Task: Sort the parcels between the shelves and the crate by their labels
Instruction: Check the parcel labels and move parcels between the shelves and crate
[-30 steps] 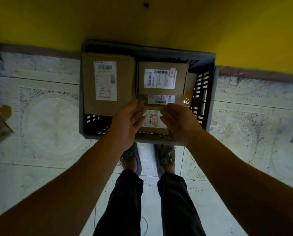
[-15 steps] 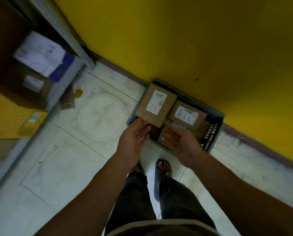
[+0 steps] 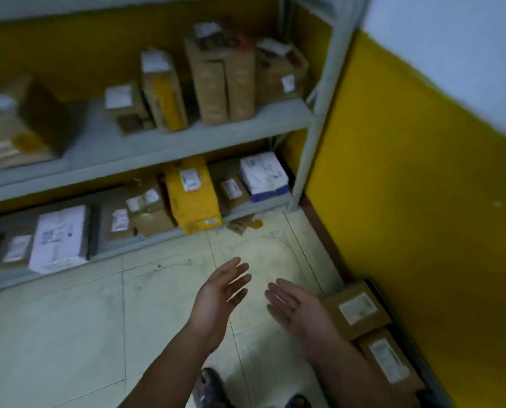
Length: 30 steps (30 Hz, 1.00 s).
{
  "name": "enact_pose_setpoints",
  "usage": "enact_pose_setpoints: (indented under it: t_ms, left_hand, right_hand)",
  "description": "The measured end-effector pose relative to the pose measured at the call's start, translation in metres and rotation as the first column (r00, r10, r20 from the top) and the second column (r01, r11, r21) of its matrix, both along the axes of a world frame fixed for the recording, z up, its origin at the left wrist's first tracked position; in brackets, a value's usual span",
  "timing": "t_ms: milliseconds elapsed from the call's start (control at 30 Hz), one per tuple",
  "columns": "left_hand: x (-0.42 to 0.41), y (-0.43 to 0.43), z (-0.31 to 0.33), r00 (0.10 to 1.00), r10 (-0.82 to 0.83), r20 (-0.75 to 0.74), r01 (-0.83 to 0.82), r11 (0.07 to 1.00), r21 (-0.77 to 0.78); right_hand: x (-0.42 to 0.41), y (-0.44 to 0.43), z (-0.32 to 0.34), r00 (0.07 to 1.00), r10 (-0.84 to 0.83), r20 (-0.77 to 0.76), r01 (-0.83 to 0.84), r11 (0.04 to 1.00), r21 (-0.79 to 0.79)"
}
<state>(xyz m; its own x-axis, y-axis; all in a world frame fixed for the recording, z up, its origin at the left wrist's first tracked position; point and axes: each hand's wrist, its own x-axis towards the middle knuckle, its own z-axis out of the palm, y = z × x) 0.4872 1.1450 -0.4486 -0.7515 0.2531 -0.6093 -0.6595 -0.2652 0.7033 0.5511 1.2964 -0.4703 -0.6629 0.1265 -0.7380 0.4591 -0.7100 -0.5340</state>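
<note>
Head view. We see the left hand [image 3: 219, 293] and the right hand [image 3: 296, 310] held side by side above the tiled floor [image 3: 69, 334], palms turned toward each other, apart from one another. On both hands the fingers are straight and slightly spread, and they hold nothing.

The crate [image 3: 400, 329] stands at the near right against the yellow wall [image 3: 407, 187]. We count two brown labelled parcels in it: the farther one [image 3: 356, 312] just beside the right wrist, the nearer one [image 3: 388, 360] partly behind the right forearm.

The grey shelves [image 3: 187, 139] fill the far left. On the upper board, tall brown parcels [image 3: 219, 81] stand upright. On the lower board lie a yellow parcel [image 3: 193, 198], a white parcel [image 3: 59, 238] to its left and a white-and-blue parcel [image 3: 263, 175] to its right, with brown parcels between them. The view is blurred, so we cannot read any label.
</note>
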Motion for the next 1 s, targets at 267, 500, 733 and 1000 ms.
enact_pose_setpoints:
  t_ms: [267,500,733,1000]
  left_hand:
    - [-0.037,-0.154,0.050,0.971,0.216,-0.105,-0.212,0.976,0.044]
    - [-0.062,-0.243,0.063,0.927,0.346,-0.144,-0.341,0.938,0.060]
    - [-0.100,-0.300,0.059,0.887,0.449,-0.103,-0.444,0.893,0.069]
    - [-0.201,-0.366,0.057,0.849,0.505,-0.154,-0.508,0.861,0.024]
  right_hand:
    - [-0.090,-0.139,0.047,0.990,0.125,-0.069,-0.130,0.988,-0.078]
    - [-0.140,-0.237,0.068,0.961,0.255,-0.107,-0.264,0.960,-0.089]
    - [-0.201,-0.302,0.066,0.934,0.350,-0.076,-0.356,0.931,-0.086]
    - [-0.316,-0.369,0.059,0.904,0.412,-0.114,-0.422,0.902,-0.087]
